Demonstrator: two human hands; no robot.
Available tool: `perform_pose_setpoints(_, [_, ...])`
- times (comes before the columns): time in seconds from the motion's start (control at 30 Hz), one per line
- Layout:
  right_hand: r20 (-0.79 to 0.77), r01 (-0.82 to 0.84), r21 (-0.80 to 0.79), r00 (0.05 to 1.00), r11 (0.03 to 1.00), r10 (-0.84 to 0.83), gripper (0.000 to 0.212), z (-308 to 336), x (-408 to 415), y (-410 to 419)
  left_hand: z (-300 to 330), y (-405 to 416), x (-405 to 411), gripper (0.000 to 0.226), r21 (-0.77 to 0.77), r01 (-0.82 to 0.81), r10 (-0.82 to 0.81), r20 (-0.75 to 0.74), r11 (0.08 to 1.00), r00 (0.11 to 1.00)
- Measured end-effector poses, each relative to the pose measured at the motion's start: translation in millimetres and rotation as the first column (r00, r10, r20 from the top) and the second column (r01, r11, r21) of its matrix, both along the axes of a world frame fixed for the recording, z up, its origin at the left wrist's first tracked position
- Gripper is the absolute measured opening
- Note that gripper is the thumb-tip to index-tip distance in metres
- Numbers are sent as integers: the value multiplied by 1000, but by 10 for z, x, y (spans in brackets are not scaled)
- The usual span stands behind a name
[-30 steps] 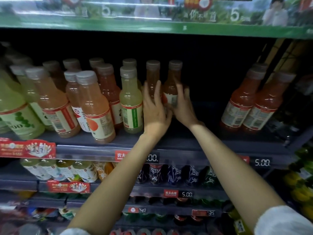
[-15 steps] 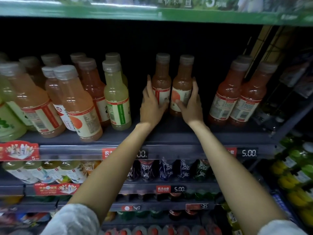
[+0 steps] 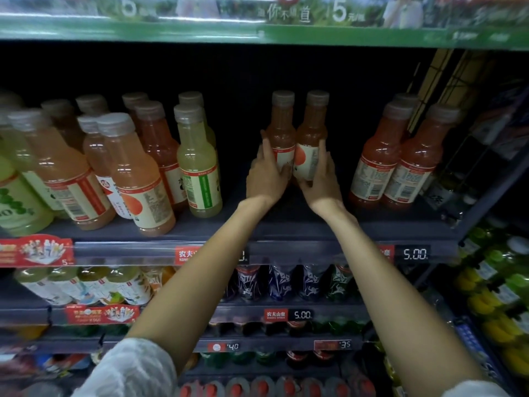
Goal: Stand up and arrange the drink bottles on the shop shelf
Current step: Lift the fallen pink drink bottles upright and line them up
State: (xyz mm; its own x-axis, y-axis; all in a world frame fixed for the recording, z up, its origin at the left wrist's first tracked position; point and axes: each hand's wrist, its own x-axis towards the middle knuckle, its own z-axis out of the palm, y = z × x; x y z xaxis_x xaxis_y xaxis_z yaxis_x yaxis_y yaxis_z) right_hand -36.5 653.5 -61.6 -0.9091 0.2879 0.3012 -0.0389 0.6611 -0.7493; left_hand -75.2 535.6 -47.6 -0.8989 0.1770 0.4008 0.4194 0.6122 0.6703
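Note:
Two orange juice bottles stand upright side by side in the middle of the dark shelf (image 3: pixel 286 224). My left hand (image 3: pixel 267 176) grips the left bottle (image 3: pixel 282 130) round its label. My right hand (image 3: pixel 320 179) grips the right bottle (image 3: pixel 312 133) from its right side. The two bottles touch each other. A group of orange and yellow-green bottles (image 3: pixel 137 167) crowds the shelf's left part, some leaning. Two red-orange bottles (image 3: pixel 400 161) stand at the right.
A gap of bare shelf lies on each side of the held pair. A green banner (image 3: pixel 257 32) runs overhead. Price rails (image 3: pixel 412 253) front the shelf. Lower shelves hold tea bottles (image 3: pixel 86 285) and dark bottles (image 3: pixel 286 282). A wire rack (image 3: pixel 458 90) stands at right.
Both hands have closed more tightly round the two bottles and drawn them forward together a little. The view has tilted slightly down and left.

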Motion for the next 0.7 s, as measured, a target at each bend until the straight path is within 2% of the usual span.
perform_pose_setpoints(0.1, [12,-69,149,998,986,68,71,-33,235,-47,80,-242,239,80,-52,57,-56,10,997,998])
perform_pose_setpoints(0.17, [-48,-85,253,994,964,100,54,-17,379,-130,107,-498,485,66,-100,43,-55,-120,994,991])
perform_pose_setpoints(0.27, [-110,-165,312,972,936,208,36,42,484,-357,105,-974,809,41,-92,-132,88,-379,987,921])
perform_pose_setpoints(0.33, [-127,-259,258,946,931,298,34,94,509,-559,62,-1287,913,32,-40,-207,162,-490,977,857])
perform_pose_setpoints(0.47, [-130,-404,88,902,911,412,54,213,431,-1004,-38,-1737,899,31,104,-289,301,-503,952,810])
perform_pose_setpoints(0.6, [-154,-412,-108,906,905,394,82,243,189,-1375,-64,-1931,763,45,170,-366,401,-489,915,774])
perform_pose_setpoints(0.7, [-148,-400,-246,916,883,373,87,224,10,-1547,-77,-1999,682,53,178,-388,424,-471,904,773])
